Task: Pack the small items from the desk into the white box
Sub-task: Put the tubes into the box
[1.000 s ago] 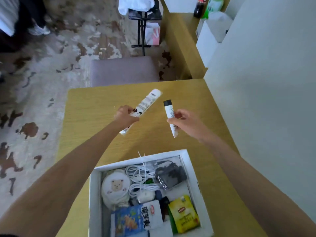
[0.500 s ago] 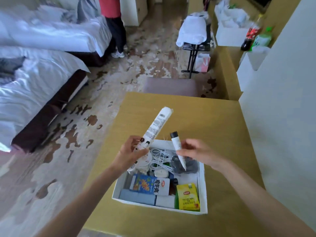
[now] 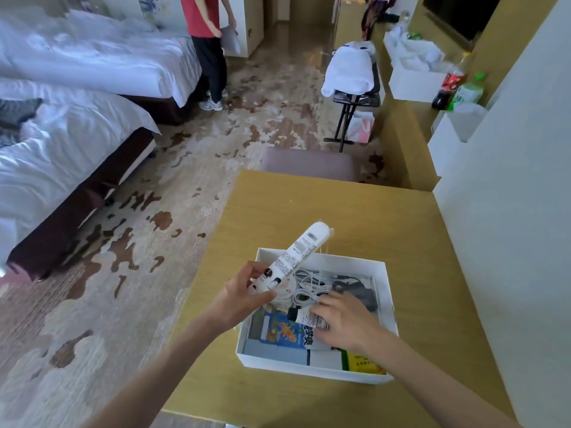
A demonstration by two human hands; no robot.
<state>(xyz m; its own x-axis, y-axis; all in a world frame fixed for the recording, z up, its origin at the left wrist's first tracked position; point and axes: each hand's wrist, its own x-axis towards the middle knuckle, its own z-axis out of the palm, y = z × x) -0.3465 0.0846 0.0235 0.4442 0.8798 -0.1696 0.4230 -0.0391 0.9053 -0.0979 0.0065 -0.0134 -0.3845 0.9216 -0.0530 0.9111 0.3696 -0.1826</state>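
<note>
The white box [image 3: 384, 301] sits on the yellow wooden desk [image 3: 309, 208]. It holds white cables, a black charger, a blue snack packet [image 3: 282, 332], a yellow tea packet [image 3: 363, 362] and a round white item. My left hand [image 3: 244, 293] grips a long white tube [image 3: 298, 251] by its lower end, tilted up over the box's left side. My right hand [image 3: 343, 319] is inside the box, holding a small white tube with a black cap [image 3: 304, 316] laid flat over the snack packet.
A white wall [image 3: 509, 211] borders the desk on the right. A padded stool [image 3: 309, 163] stands beyond the desk's far edge. Two beds are at left, and a person in a red top [image 3: 205, 47] stands far back. A folding stand carries a white towel [image 3: 350, 69].
Both hands moved from above the bare desk to the box. My right hand lowered the small tube into the box and turned it flat. The view lifted to show more of the room.
</note>
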